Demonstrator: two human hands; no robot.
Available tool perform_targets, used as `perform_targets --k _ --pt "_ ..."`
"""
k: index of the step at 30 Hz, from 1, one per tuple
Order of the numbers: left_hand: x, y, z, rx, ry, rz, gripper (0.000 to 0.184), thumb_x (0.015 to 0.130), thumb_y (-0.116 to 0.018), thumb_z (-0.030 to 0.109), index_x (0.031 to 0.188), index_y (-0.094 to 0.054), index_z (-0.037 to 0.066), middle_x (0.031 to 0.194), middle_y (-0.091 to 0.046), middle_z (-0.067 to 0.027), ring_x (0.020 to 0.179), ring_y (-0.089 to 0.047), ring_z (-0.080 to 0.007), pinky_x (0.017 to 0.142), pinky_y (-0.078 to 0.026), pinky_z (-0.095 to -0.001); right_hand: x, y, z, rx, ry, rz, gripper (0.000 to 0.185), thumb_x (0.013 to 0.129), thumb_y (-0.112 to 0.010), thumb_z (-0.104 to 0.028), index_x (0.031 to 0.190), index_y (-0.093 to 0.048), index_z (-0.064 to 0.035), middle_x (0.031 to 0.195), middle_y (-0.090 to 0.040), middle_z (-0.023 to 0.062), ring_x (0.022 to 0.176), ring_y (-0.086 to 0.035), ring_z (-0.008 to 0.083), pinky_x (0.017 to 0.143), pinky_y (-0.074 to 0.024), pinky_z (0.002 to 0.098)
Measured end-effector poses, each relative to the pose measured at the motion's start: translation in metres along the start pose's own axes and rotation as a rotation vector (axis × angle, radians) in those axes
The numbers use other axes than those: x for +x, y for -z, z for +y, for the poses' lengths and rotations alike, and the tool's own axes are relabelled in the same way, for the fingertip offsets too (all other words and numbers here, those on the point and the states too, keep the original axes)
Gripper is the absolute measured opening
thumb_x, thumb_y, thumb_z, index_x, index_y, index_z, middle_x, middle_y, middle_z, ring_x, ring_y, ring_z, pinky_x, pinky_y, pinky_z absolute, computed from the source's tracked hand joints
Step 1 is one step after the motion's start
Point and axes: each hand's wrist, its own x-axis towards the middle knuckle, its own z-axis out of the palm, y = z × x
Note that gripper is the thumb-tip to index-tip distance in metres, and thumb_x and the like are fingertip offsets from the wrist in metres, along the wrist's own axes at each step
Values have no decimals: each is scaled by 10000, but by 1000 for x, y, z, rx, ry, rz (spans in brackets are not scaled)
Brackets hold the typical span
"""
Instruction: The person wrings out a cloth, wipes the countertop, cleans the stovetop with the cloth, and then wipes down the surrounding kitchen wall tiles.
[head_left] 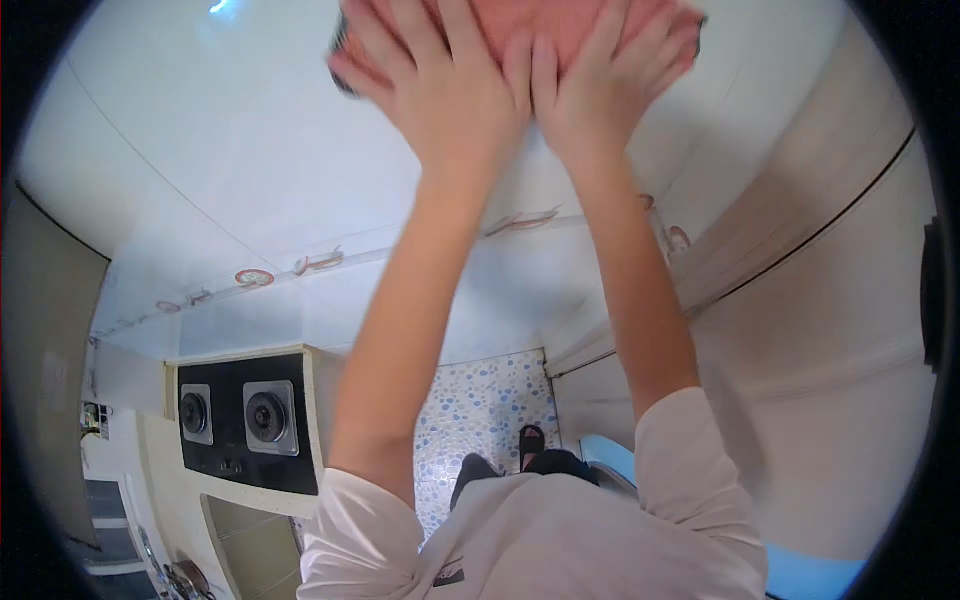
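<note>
Both hands are raised high in front of me against the pale tiled wall (300,150). A pink cloth (520,12) with dark edging is held up under them, its upper part cut off by the top of the view. My left hand (450,100) presses on the cloth's left part with its fingers spread. On the right part, my right hand (590,95) also has spread fingers, some bent over the cloth near its edge. The two thumbs lie side by side at the middle. Slight blur covers the fingertips.
Below left, a black two-burner gas stove (245,420) is set in the counter (180,470). A grey cabinet or hood side (50,350) stands at far left. Pale panels (830,300) with dark seams rise on the right. Blue-speckled flooring (480,400) lies beneath me.
</note>
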Motion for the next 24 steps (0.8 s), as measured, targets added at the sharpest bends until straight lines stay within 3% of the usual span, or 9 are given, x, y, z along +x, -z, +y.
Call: perform_targets --k 1,2,4,9,16,17,24 --pt "-29 -4 -11 -66 16 -25 912 954 -558 567 1609 -295 -11 1674 -152 -339 1515 -94 -602 1136 -44 -787 -27 -3 -3 13 3 -22 939 879 -666 -561 1570 -340 -16 1608 -138 427 1451 -90 694 1131 -74 813" --pt "-62 -10 -20 -50 69 -33 904 928 -580 582 1607 -341 36 1687 -165 -299 1522 -112 -580 1123 -71 -810 -59 -5 -7 26 6 -47 946 875 -669 -563 1576 -338 -21 1614 -122 431 1454 -79 695 1126 -66 819" --pt "-131 -11 -37 -10 98 -150 965 957 -552 583 1635 -210 -13 1695 -57 -330 1540 -4 -587 1155 18 -776 -126 -7 -14 54 3 -110 972 869 -668 -573 1596 -314 -33 1628 -81 433 1462 -56 694 1109 -56 837" --pt "-302 -35 -81 -9 97 -127 987 970 -553 565 1641 -138 -27 1699 -4 -324 1542 49 -579 1164 44 -758 -292 -20 -25 82 -14 -158 1006 886 -627 -642 1620 -267 -57 1642 -65 418 1475 -42 682 1083 -74 860" --pt "-437 -52 -92 -8 60 -111 963 979 -547 535 1638 -142 -39 1702 -28 -318 1548 27 -570 1170 18 -745 -446 -32 -21 42 -36 -102 951 935 -545 -690 1622 -293 -83 1651 -89 394 1510 -45 630 1123 -95 822" --pt "-427 -53 -99 -1 61 -96 961 978 -547 531 1637 -143 -41 1702 -31 -317 1548 23 -570 1171 13 -743 -436 -38 -25 38 -23 -97 946 937 -539 -693 1621 -300 -85 1651 -97 390 1516 -50 621 1129 -97 816" --pt "-564 -76 -119 45 59 -58 948 974 -557 501 1636 -149 -41 1702 -37 -317 1549 4 -567 1178 -8 -736 -568 -41 -26 43 40 -123 942 911 -629 -621 1585 -348 -25 1655 -102 379 1523 -63 605 1152 -94 797"
